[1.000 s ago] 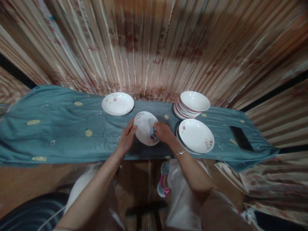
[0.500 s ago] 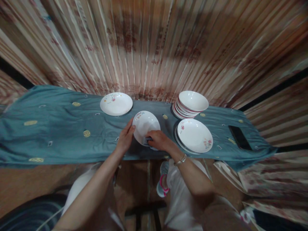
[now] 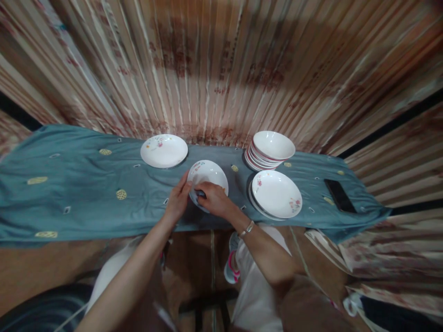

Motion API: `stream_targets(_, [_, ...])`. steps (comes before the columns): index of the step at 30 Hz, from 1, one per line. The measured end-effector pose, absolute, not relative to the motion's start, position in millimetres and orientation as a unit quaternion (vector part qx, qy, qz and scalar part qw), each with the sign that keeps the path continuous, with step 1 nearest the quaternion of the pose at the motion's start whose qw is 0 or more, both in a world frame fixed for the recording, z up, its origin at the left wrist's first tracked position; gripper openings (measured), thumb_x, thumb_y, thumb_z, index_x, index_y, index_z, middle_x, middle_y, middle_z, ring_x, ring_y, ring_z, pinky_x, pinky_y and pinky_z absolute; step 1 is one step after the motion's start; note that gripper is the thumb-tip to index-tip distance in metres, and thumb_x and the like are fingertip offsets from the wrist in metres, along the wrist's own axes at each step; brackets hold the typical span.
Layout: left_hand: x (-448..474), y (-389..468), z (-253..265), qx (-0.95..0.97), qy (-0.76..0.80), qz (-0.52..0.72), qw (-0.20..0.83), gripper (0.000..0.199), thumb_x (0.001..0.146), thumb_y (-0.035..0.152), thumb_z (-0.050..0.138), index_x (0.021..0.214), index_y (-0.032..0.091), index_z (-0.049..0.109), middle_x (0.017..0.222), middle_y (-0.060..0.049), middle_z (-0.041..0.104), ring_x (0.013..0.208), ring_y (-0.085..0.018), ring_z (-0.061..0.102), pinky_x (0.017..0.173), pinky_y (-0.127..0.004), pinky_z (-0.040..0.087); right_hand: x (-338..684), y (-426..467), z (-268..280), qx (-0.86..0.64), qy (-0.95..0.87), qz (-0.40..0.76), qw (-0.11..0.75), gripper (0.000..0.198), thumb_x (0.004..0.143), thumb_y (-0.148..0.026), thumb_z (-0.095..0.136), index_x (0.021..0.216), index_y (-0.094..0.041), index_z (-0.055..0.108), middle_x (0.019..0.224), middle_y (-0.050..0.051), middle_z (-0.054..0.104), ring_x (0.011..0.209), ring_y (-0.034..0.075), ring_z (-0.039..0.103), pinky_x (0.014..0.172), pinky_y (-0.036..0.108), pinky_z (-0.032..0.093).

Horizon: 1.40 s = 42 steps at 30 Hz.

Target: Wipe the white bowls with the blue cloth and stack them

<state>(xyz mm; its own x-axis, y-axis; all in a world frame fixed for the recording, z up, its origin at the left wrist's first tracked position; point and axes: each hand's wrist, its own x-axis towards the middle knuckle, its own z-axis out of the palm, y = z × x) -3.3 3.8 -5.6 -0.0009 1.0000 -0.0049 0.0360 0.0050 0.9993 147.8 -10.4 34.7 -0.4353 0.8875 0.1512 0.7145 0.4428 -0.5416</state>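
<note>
A white floral plate point(image 3: 212, 172) is tilted up near the table's front edge. My left hand point(image 3: 178, 198) grips its left rim, with the thumb on the inner face and the other fingers behind. My right hand point(image 3: 214, 200) lies over the plate's lower part, its fingers closed on a greyish-blue cloth point(image 3: 200, 193) pressed to the surface. Most of the cloth is hidden under the fingers. Behind and to the left, a single flowered plate point(image 3: 166, 154) lies flat. On the right stand a stack of plates point(image 3: 277, 193) and, beyond it, a stack of red-rimmed bowls point(image 3: 273, 145).
A teal cloth with pineapple prints covers the table point(image 3: 90, 180). Toward its right end lies a black phone point(image 3: 339, 195). A pleated curtain point(image 3: 207, 92) hangs along the back, and dark bars point(image 3: 394, 123) cross at the sides.
My right hand with the cloth has slid leftward across the plate, closer to my left hand. My left hand keeps its hold on the rim. The whole view has shifted slightly.
</note>
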Motion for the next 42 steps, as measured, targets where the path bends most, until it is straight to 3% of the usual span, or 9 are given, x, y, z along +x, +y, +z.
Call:
stream_targets(6, [-3.1, 1.8, -1.8, 0.513, 0.507, 0.479, 0.5, 0.066, 0.083, 0.055, 0.057, 0.139, 0.022, 0.053, 0.149, -0.006, 0.049, 0.138, -0.027, 0.044, 0.112, -0.041, 0.037, 141.8, -0.5, 29.7, -0.503, -0.806, 0.185, 0.25, 0.018, 0.084, -0.012, 0.055, 0.098, -0.019, 0.064, 0.101, 0.008, 0.068, 0.096, 0.022, 0.061, 0.09, 0.033, 0.047])
stream_targets(17, [-1.5, -1.9, 2.1, 0.533, 0.5, 0.488, 0.477, 0.059, 0.085, 0.047, 0.055, 0.138, 0.019, 0.055, 0.145, -0.007, 0.052, 0.137, -0.025, 0.045, 0.116, -0.042, 0.03, 142.9, 20.5, 26.0, -0.512, -0.779, 0.175, 0.317, 0.022, 0.083, -0.01, 0.055, 0.101, -0.019, 0.064, 0.11, 0.007, 0.069, 0.107, 0.02, 0.062, 0.1, 0.034, 0.045])
stream_targets(22, [-0.7, -3.2, 3.3, 0.536, 0.498, 0.478, 0.487, 0.06, 0.086, 0.045, 0.052, 0.14, 0.02, 0.052, 0.148, -0.006, 0.05, 0.136, -0.025, 0.045, 0.114, -0.042, 0.034, 148.6, 33.0, 20.7, -0.53, -0.764, 0.163, 0.331, 0.024, 0.084, -0.011, 0.056, 0.105, -0.019, 0.064, 0.114, 0.007, 0.069, 0.109, 0.02, 0.062, 0.102, 0.034, 0.045])
stream_targets(31, [-0.5, -6.4, 7.2, 0.533, 0.507, 0.462, 0.496, 0.061, 0.087, 0.046, 0.05, 0.142, 0.021, 0.049, 0.148, -0.006, 0.05, 0.134, -0.026, 0.047, 0.109, -0.043, 0.041, 163.3, 37.6, 20.0, -0.584, -0.75, 0.155, 0.269, 0.03, 0.085, -0.011, 0.054, 0.113, -0.013, 0.063, 0.12, 0.014, 0.067, 0.112, 0.024, 0.062, 0.103, 0.039, 0.045])
stream_targets(42, [0.9, -6.0, 4.7, 0.509, 0.508, 0.473, 0.509, 0.063, 0.085, 0.047, 0.054, 0.142, 0.02, 0.049, 0.147, -0.007, 0.051, 0.131, -0.028, 0.05, 0.107, -0.044, 0.042, 168.2, 8.2, 19.9, -0.589, -0.76, 0.165, 0.218, 0.025, 0.083, -0.011, 0.055, 0.106, -0.015, 0.064, 0.107, 0.013, 0.069, 0.104, 0.026, 0.063, 0.095, 0.04, 0.046])
